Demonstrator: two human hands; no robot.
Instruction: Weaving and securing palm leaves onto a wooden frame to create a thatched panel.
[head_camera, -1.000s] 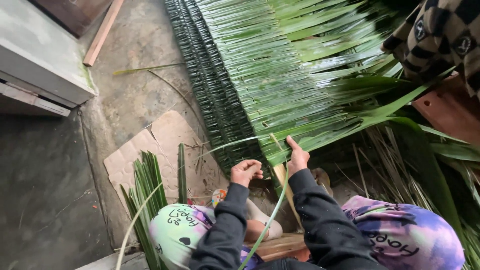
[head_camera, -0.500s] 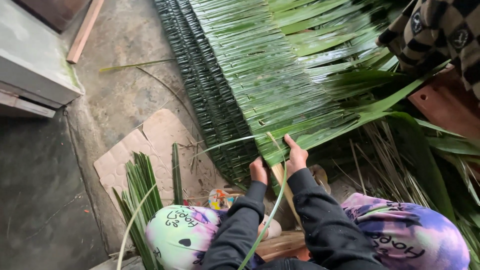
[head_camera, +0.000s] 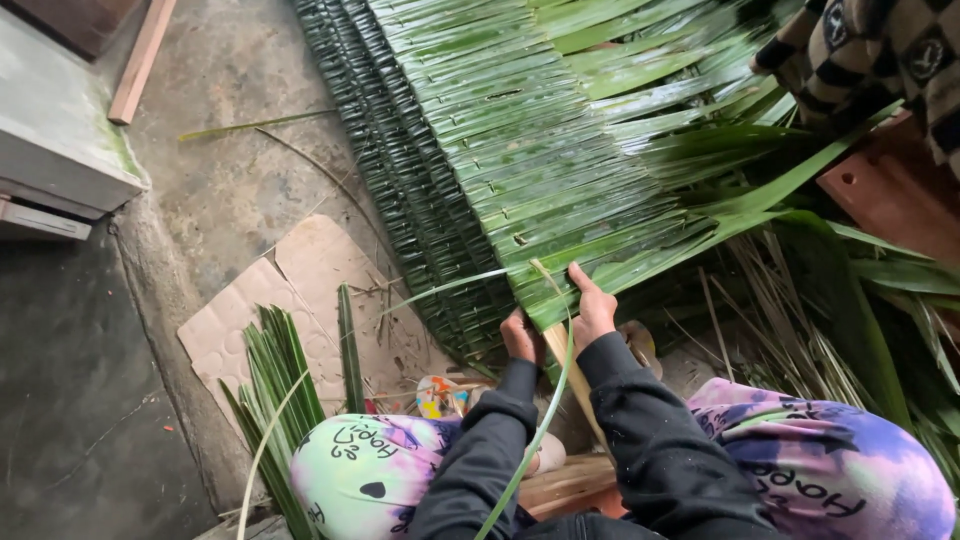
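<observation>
A long panel of folded green palm leaves (head_camera: 530, 150) lies across the floor in front of me, its dark folded edge on the left. My left hand (head_camera: 522, 336) grips the near end of the panel at that folded edge. My right hand (head_camera: 592, 308) presses on the last leaf, thumb raised, beside a wooden stick (head_camera: 565, 360) that runs under the leaves. A thin green leaf strip (head_camera: 540, 430) curves from between my hands down over my lap.
Loose green leaf strips (head_camera: 285, 370) lie on a piece of cardboard (head_camera: 300, 290) at the left. A concrete step (head_camera: 60, 150) and a wooden batten (head_camera: 140, 60) are at the upper left. Dry leaf ribs (head_camera: 780, 330) pile at the right. Checked cloth (head_camera: 880, 50) hangs at the top right.
My left hand, a loose fist lifted off the panel a second ago, has moved forward and closed on the panel's near edge. My right hand has stayed put.
</observation>
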